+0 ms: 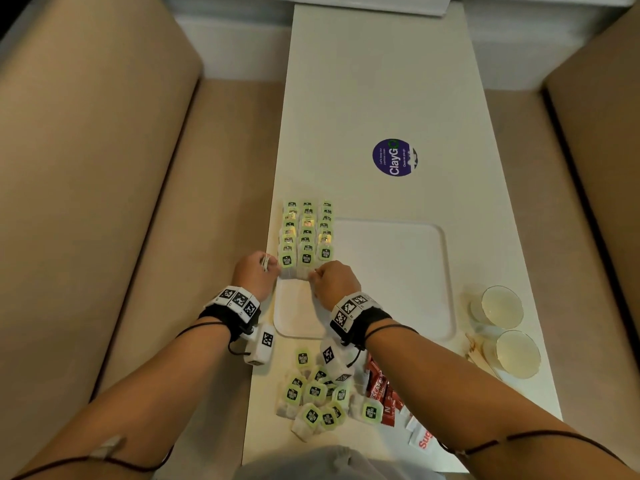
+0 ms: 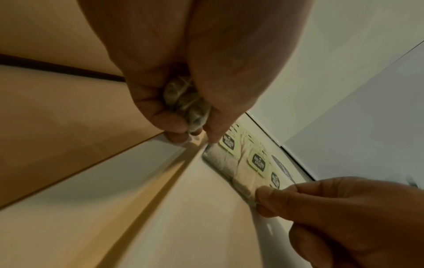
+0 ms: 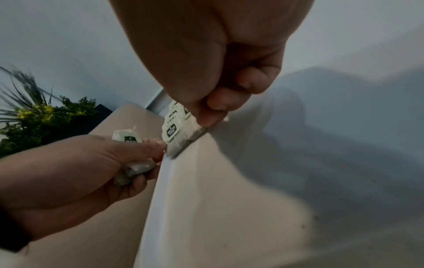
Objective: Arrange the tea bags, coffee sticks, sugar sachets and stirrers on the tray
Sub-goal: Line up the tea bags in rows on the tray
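A white tray [image 1: 398,271] lies on the white table. Three rows of green-tagged tea bags [image 1: 306,233] overlap along its left side. My left hand [image 1: 254,271] sits at the tray's left rim and grips a small stack of tea bags [image 2: 185,105], also seen from the right wrist as a stack of tea bags [image 3: 133,168]. My right hand [image 1: 330,278] pinches the near edge of the nearest tea bag [image 3: 183,137] in the rows. A loose heap of tea bags [image 1: 315,396] lies near the table's front edge, with red coffee sticks [image 1: 379,386] and white sugar sachets [image 1: 420,436] beside it.
Two glass cups [image 1: 502,310] stand right of the tray, with wooden stirrers [image 1: 479,355] beside them. A round purple sticker [image 1: 394,157] marks the table farther back. Beige benches [image 1: 104,168] flank the narrow table. A plant [image 3: 39,116] shows in the right wrist view.
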Demonstrator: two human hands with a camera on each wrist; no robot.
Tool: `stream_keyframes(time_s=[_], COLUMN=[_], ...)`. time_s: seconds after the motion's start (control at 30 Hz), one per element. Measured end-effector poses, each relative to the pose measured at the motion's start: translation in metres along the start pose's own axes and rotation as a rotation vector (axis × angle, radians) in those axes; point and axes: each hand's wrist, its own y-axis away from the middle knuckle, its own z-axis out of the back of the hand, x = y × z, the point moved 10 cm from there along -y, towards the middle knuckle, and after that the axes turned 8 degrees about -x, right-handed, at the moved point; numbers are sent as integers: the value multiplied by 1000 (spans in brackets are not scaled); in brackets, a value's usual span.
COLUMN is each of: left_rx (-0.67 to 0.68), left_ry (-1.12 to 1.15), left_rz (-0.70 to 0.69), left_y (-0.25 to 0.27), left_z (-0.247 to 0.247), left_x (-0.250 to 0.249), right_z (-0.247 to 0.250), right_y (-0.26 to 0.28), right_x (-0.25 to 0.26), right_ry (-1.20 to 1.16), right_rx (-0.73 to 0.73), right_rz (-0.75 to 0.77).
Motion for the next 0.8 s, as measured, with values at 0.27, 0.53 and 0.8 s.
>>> stream_keyframes(time_s=[0.27,0.53,0.8], left_rx=[11,354,506], left_ry=[63,557,521], left_rz=[30,220,88], left_y=[0,21,39], left_z=[6,-17,-18], left_x=[-2,-4,-25], right_z=[5,12,7], right_y=[-3,15,27], right_x=[1,21,33], right_ry=[-20,-135,-258], right_rx=[5,21,88], right_rz=[27,195,285])
